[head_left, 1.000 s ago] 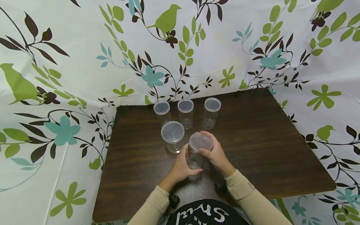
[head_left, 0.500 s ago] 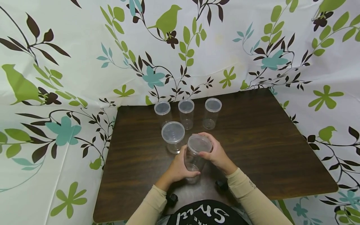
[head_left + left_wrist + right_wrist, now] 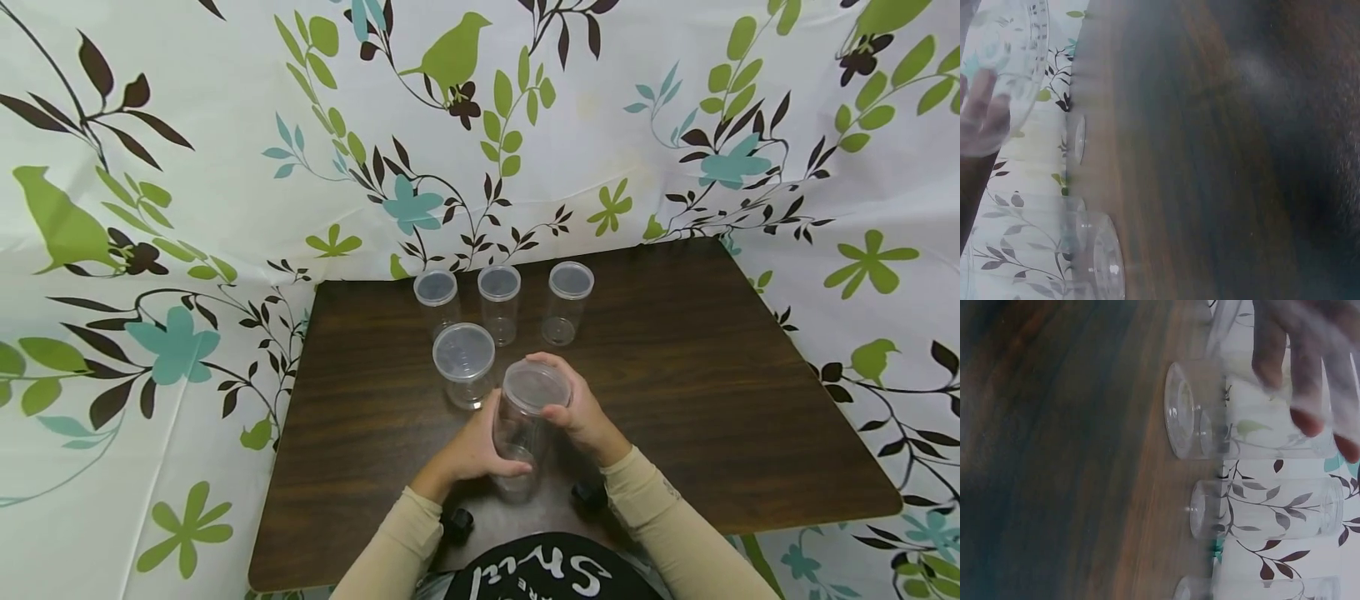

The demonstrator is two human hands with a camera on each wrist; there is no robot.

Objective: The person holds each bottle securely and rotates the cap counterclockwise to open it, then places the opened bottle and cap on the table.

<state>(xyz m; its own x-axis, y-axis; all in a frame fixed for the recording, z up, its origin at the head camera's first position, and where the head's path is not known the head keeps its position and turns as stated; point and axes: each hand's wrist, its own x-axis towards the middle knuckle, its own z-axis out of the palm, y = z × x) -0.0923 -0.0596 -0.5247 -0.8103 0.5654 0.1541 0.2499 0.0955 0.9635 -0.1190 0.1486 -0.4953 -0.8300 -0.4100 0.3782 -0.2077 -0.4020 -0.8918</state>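
Observation:
A tall clear plastic jar with a translucent lid [image 3: 537, 386] is held between both hands. My left hand [image 3: 474, 443] grips its side low down, thumb across the front near the base. High up, my right hand [image 3: 587, 417] grips the lid, with its thumb at the near rim and fingers round the far side. The jar tilts a little, its base toward the body. Through clear plastic, fingers [image 3: 988, 112] show in the left wrist view. Fingers [image 3: 1304, 369] also curl at the top of the right wrist view.
A wider lidded jar [image 3: 463, 354] stands just left of the held one. Behind it, three slimmer lidded jars [image 3: 498, 285] stand in a row near the back edge of the brown wooden table [image 3: 712, 375]. A patterned curtain [image 3: 525, 125] hangs behind.
The held jar's base has come slightly toward the body, and more of its side shows. Both hands keep their grip and have shifted only a little. The standing jars stay in place.

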